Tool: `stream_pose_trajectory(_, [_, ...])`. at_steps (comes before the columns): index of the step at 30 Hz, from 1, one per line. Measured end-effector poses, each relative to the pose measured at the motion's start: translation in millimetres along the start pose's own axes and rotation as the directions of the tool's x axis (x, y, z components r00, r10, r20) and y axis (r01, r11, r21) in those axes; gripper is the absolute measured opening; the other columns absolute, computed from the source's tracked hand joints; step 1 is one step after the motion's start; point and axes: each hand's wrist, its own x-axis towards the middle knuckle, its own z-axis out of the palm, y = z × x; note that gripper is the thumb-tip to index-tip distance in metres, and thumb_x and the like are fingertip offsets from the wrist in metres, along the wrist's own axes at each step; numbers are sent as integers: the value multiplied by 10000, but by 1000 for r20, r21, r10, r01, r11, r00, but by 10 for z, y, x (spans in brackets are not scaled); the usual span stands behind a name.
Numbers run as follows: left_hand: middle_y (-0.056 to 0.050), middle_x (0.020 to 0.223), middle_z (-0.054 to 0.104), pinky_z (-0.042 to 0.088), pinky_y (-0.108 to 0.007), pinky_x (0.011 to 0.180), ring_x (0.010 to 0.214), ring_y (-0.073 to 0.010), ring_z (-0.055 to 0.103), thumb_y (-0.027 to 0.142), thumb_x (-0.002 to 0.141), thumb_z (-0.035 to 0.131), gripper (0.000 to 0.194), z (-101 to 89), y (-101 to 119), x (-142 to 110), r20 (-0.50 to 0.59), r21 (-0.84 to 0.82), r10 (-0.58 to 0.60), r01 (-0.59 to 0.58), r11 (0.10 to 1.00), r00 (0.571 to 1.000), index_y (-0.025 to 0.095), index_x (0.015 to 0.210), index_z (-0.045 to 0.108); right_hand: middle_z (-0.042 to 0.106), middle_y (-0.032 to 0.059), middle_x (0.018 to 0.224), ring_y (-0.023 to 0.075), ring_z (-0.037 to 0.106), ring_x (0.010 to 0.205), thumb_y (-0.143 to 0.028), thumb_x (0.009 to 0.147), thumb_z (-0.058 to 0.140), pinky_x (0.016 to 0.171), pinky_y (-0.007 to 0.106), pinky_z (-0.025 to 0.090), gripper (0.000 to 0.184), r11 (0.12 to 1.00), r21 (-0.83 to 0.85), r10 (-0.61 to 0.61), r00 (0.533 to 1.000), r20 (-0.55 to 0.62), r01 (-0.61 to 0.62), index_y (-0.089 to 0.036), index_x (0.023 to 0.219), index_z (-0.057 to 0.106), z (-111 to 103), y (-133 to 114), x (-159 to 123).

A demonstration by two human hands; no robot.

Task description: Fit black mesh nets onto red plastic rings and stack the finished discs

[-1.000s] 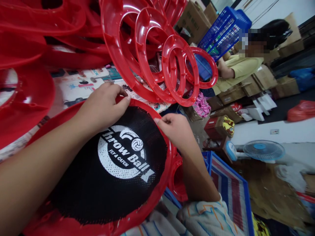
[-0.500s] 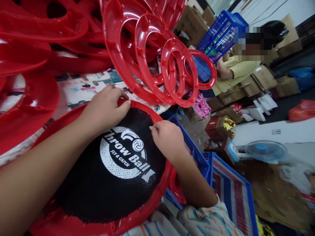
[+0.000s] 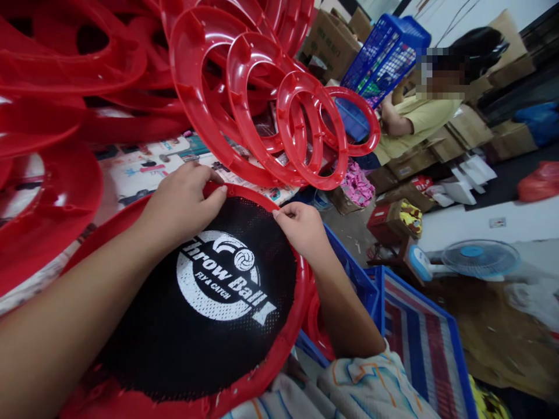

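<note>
In front of me lies a red plastic ring (image 3: 257,383) with a black mesh disc (image 3: 174,343) across its middle. The mesh carries a white "Throw Ball Fly & Catch" print. My left hand (image 3: 186,198) is closed over the ring's far edge, its thumb on the inner border; the other fingertips are partly hidden beyond the rim. At the far right edge, my right hand (image 3: 305,230) pinches with thumb and forefinger where the mesh border meets the ring. The mesh looks laid flat within the ring.
Several red rings (image 3: 244,125) lean in overlapping rows beyond the patterned table cover (image 3: 131,174). To the right are blue crates (image 3: 463,355), a fan (image 3: 476,256) and cardboard boxes (image 3: 334,43). A person in a yellow top (image 3: 421,128) sits near a blue basket (image 3: 388,52).
My right hand has shifted slightly up, from over the mesh to the ring's edge. My left hand stays on the far rim. The view has turned a little.
</note>
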Motion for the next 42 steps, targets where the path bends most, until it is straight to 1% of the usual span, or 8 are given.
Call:
stream_pose_trajectory(3, [-132,1039,568,444,-463,969,1031,-289,546,414,835,400,326,-6,8,-12,2,19,-9,9,1000,1000,187,985,580,608,3,631,132,525,610,-294,800,590,588,258,355,186,997,-69,14,999,-37,-16,-173,664,627,11,-38,-15])
stream_pose_trajectory(9, [-122,1035,561,441,-446,971,1027,-283,543,429,832,392,333,-1,15,-21,-8,22,-20,20,1000,1000,194,981,575,609,8,629,133,518,599,-268,808,581,596,268,346,189,981,-190,28,999,-23,-32,-178,646,623,-10,-119,-35])
stream_pose_trajectory(18, [-121,1019,566,447,-455,966,1020,-285,540,427,823,400,337,-12,8,-3,8,42,-8,8,999,1000,190,974,586,606,5,626,128,518,597,-321,809,595,578,254,352,209,997,-73,17,999,-39,-20,-169,671,632,-6,-50,-9])
stream_pose_trajectory(27, [-130,1031,582,452,-438,956,1008,-275,539,429,823,409,325,-27,2,7,9,37,6,-6,999,1000,189,960,582,597,11,607,131,512,586,-286,795,612,575,265,338,196,982,-184,31,999,11,-28,-169,639,636,-28,-91,24])
stream_pose_trajectory(33, [-133,1036,581,447,-440,958,1009,-277,541,415,829,405,333,-32,16,-9,6,12,-2,2,1000,1000,179,980,585,628,6,639,126,539,606,-309,830,593,585,256,346,219,995,-97,19,1000,18,-17,-163,685,667,-230,-73,-208])
stream_pose_trajectory(36, [-137,1045,588,446,-436,958,1014,-277,544,414,830,405,343,-39,15,-8,12,-5,-8,8,1000,1000,171,990,588,624,1,639,127,529,610,-332,815,638,597,260,347,226,987,-163,1,998,64,10,-174,658,673,-254,-93,-362])
stream_pose_trajectory(39, [-139,1046,589,438,-438,967,1012,-276,544,412,832,411,346,-41,13,-4,15,-8,-10,10,1000,1000,164,994,589,640,15,694,138,536,655,-311,803,676,620,267,352,175,966,-260,4,999,39,6,-178,689,693,-193,-111,-418])
stream_pose_trajectory(42, [-126,1057,585,432,-431,981,1025,-265,537,403,836,414,327,-32,8,-3,6,-6,-5,5,1000,1000,175,992,588,641,25,719,145,540,680,-276,839,637,635,274,352,179,947,-322,10,1000,26,-1,-176,703,699,-125,-108,-398])
